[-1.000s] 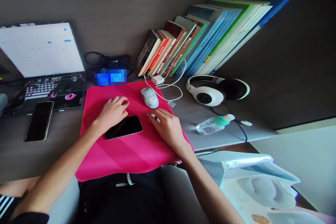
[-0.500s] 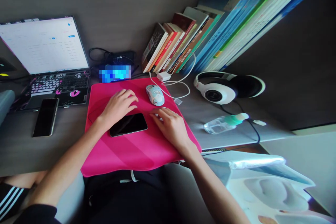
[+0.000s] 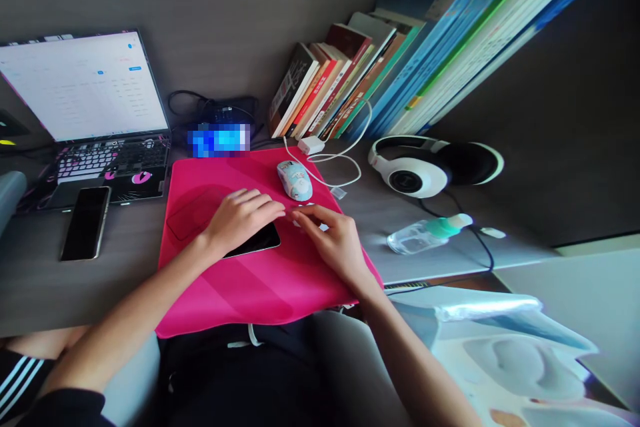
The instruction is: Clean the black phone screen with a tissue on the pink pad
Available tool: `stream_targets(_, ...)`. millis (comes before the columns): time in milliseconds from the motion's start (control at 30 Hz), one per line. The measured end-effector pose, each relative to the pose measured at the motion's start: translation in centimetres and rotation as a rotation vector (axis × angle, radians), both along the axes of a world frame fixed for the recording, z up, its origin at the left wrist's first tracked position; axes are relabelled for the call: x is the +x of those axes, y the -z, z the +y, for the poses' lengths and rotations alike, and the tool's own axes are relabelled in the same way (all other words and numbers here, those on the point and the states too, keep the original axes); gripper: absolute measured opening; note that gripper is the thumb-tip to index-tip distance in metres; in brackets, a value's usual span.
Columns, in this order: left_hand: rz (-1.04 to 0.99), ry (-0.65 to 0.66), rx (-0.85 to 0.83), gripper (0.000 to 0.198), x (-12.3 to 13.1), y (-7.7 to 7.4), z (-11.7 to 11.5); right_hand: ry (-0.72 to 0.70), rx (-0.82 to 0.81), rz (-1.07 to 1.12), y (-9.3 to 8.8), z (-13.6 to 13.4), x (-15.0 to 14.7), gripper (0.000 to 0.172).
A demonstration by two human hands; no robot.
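Our L hand is over the phone, fingertips nr our R hand — can't tell if either grips anything. Mouse just behind, on pink mat.

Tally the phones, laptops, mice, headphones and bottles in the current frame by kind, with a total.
Phones: 2, the mat phone, partly hidden by the left hand, and the phone at the laptop's edge
Laptops: 1, laptop
Mice: 1, patterned mouse
Headphones: 1, white-and-black pair
Bottles: 1, clear bottle
Total: 6

Phone — partly hidden by left hand; laptop — edge-cropped.
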State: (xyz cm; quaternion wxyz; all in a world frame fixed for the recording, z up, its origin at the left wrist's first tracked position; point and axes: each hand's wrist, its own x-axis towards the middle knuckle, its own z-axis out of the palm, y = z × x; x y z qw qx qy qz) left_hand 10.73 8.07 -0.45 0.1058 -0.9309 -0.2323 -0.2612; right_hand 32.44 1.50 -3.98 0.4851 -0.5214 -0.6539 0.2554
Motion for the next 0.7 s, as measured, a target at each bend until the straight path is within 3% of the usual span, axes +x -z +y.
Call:
stream_targets(133,-0.035,0.050,0.084,0.016,0.6,0.0,-0.8,-0.014,-0.142,0.171,-0.6,-0.3,-0.6,0.031)
stream_targets(333,-0.071,0.010,-0.025,0.018,0.7,-0.1,-1.6,-0.041,-0.190,0.208,-1.0,-0.6,-1.1,0.037)
stream_targets(533,-0.119,-0.045,-0.091,0.020,0.6,-0.1,-1.3,-0.166,-0.275,0.274,-1.1,-0.6,-0.4,0.045)
stream_targets(700,-0.242,-0.015,-0.138,0.019,0.5,0.0,-0.9,-0.297,-0.357,0.471,-0.6,-0.4,-0.3,0.049)
